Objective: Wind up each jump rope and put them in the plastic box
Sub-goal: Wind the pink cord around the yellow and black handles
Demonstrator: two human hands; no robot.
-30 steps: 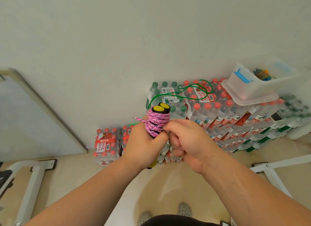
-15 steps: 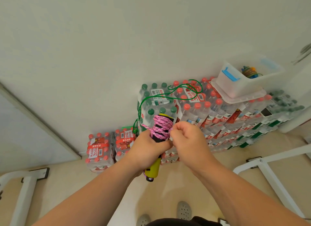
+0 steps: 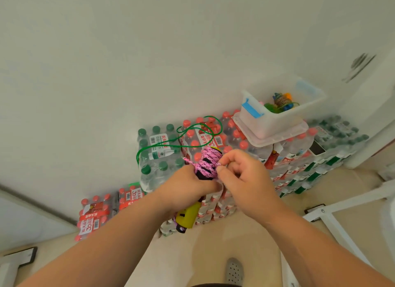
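Observation:
My left hand (image 3: 188,188) grips the black-and-yellow handles of a pink jump rope (image 3: 206,163), whose cord is wound around them. My right hand (image 3: 243,175) pinches the loose pink cord end beside the winding. The handles' yellow ends stick out below my left hand. A green jump rope (image 3: 171,140) lies loose over the stacked water bottles behind. The clear plastic box (image 3: 277,113) with blue latches stands on its lid on top of the bottle stack at the right, with wound ropes (image 3: 282,100) inside.
Shrink-wrapped packs of water bottles (image 3: 299,158) are stacked against the white wall, with lower packs (image 3: 96,214) at the left. White metal frames (image 3: 333,214) stand on the beige floor at both sides. My shoe (image 3: 234,270) shows at the bottom.
The view has shifted right and closer to the bottle stack and box. My right hand has moved from over the winding to its right side, pinching the cord end. The handles have tilted.

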